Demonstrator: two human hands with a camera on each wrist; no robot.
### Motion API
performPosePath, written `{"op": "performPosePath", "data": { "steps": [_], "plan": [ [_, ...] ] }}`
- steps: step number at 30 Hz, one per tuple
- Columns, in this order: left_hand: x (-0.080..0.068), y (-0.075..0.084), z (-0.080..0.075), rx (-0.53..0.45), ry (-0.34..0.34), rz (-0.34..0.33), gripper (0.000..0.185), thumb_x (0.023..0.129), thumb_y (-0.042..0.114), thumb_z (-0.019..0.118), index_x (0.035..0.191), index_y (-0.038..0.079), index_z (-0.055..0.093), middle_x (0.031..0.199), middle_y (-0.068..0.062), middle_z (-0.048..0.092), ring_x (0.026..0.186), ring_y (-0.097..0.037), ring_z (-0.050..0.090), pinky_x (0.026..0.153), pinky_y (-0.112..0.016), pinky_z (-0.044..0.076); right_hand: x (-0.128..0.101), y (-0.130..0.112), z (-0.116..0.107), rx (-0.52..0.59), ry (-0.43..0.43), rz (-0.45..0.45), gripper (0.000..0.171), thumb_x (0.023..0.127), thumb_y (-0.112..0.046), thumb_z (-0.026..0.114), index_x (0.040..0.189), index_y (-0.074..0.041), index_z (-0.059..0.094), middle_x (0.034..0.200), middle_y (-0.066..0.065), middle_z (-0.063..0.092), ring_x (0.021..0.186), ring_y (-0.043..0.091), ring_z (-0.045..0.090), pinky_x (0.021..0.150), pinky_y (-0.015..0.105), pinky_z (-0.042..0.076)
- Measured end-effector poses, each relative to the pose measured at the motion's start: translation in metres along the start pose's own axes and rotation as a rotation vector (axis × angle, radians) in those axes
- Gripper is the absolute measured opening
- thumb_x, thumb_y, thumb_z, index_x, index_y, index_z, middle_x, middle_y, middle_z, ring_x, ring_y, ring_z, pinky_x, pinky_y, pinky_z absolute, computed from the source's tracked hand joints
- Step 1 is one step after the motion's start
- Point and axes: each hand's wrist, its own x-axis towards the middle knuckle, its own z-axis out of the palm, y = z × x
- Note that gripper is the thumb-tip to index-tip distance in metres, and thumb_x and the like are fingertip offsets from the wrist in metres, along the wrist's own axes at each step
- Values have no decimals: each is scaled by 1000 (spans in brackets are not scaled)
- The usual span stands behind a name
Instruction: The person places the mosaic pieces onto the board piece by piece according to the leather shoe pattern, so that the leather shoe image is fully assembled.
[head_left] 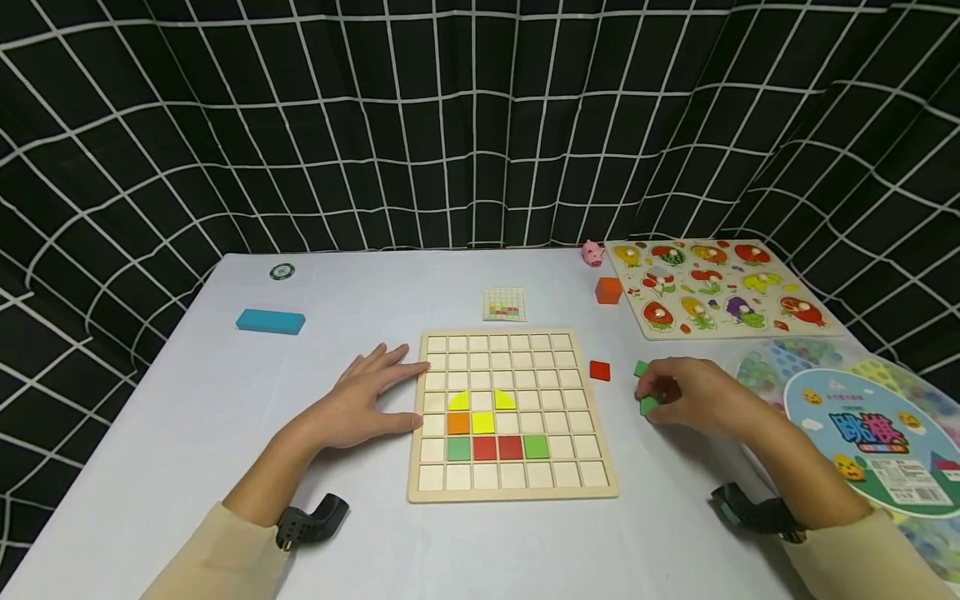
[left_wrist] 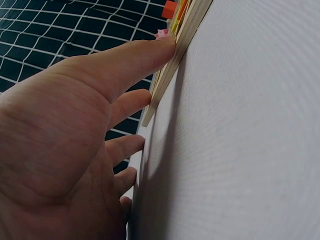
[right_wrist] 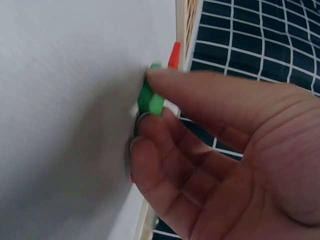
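Here, from the head view, my right hand (head_left: 701, 398) sits at about three o'clock from the board (head_left: 513, 492), its fingers pinched on a green tile (head_left: 648, 405); a second green piece (head_left: 641, 368) and a red tile (head_left: 599, 371) lie just beside it on the counter (head_left: 187, 433). My left hand (head_left: 360, 404) lies flat at nine o'clock, fingers straight and touching the board's edge.

Left wrist view: the straight fingers (left_wrist: 135, 57) press against the side of the board (left_wrist: 172, 70), holding nothing.

Right wrist view: thumb and fingers (right_wrist: 200, 90) clamp the green tile (right_wrist: 150, 100) by its edges, close to the counter, the red tile (right_wrist: 174, 55) at twelve o'clock beyond it. I judge the tile light, stiff and smooth, likely painted wood, so it could slip; an edge pinch across opposite sides suits it best.
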Motion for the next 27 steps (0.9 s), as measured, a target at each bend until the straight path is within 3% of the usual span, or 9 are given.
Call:
{"op": "performPosePath", "data": {
  "steps": [5,10,17,21,27],
  "plan": [
    [-1,-2,0,-1,4,-3,72,87,41,78,152,20,54,169,-18,30,160,-43,11,128,-64,5,1,-5,3,37,8,-55,32,80,-11,87,105,-10,68,88,0,59,86,18,53,66,22,46],
    [1,-4,1,5,2,7,72,88,43,78,152,21,54,169,-17,30,160,-43,11,128,-64,4,2,-21,1,90,27,-137,22,81,-8,86,97,-12,71,83,-1,59,81,16,53,64,22,45],
    [3,-3,2,2,2,-8,72,87,43,78,151,22,54,169,-16,30,160,-42,11,129,-63,4,6,-54,16,284,-151,-224,9,87,-8,81,95,-10,77,81,1,66,68,16,60,58,25,54],
    [3,-2,2,5,-1,-8,72,87,44,78,152,22,54,169,-16,30,160,-42,11,129,-63,4,7,-65,25,283,-213,-254,9,89,-6,78,95,-12,79,80,0,68,66,16,62,60,24,54],
    [2,-3,2,15,2,-1,72,87,42,78,152,21,54,169,-16,30,160,-42,12,129,-63,5,10,-72,33,273,-221,-271,14,89,-1,75,94,-13,80,81,0,67,64,14,60,58,23,53]
  ]
}}
